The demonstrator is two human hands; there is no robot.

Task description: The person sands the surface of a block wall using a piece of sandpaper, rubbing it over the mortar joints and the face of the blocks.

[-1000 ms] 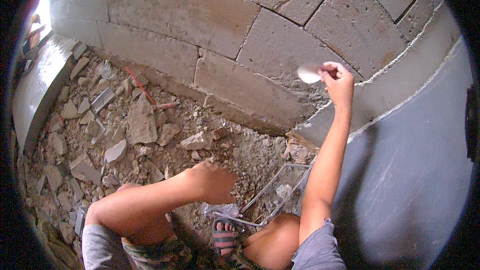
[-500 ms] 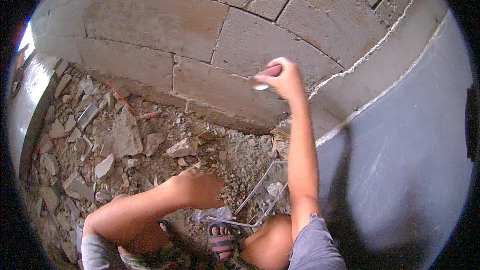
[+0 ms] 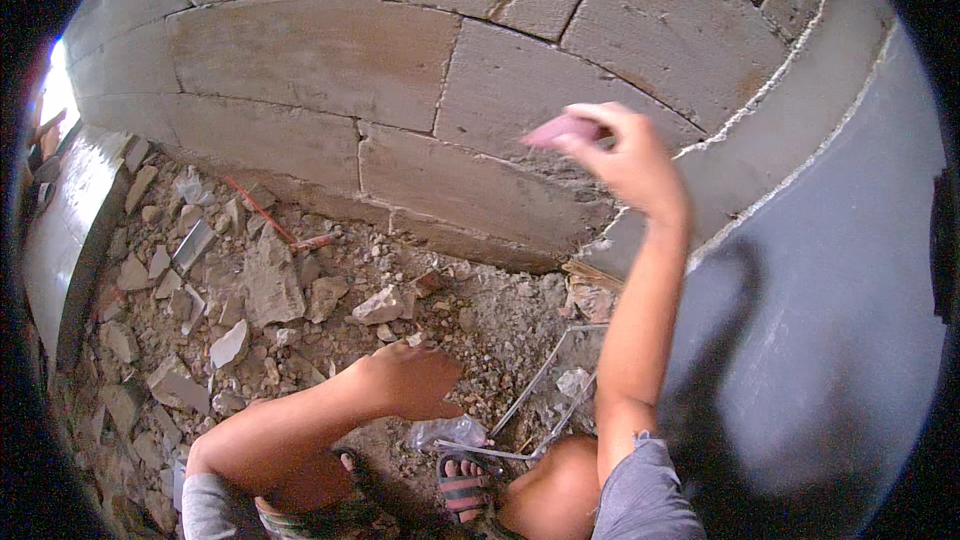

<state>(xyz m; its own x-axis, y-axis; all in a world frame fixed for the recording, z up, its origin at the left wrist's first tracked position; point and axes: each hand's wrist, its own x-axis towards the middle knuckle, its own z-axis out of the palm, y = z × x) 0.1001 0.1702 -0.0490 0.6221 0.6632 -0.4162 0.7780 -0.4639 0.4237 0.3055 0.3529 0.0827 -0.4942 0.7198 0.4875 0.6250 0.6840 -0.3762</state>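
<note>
My right hand [image 3: 635, 152] is raised in front of the block wall [image 3: 320, 55], closed around a small flat pinkish-purple piece [image 3: 567, 130]. The piece's kind is not clear; its pointed end faces left, close to a rough grey mortar patch [image 3: 575, 178] on the wall. Motion softens the hand's outline. Lower down, my left hand [image 3: 415, 380] hangs bent at the wrist above the rubble. Its fingers are in shadow and mostly hidden, and nothing shows in it.
Broken stones and tile pieces [image 3: 270, 280] cover the ground to the left. A thin bent metal frame [image 3: 530, 385] and a clear plastic bag [image 3: 447, 432] lie by my sandalled foot [image 3: 463, 485]. A smooth grey panel [image 3: 810, 340] rises on the right; a red strip [image 3: 262, 210] lies near the wall.
My right hand has shifted right and turned, still gripping the pinkish piece. A shiny edge below the piece no longer shows. The whole view has shifted slightly; my left hand stays low.
</note>
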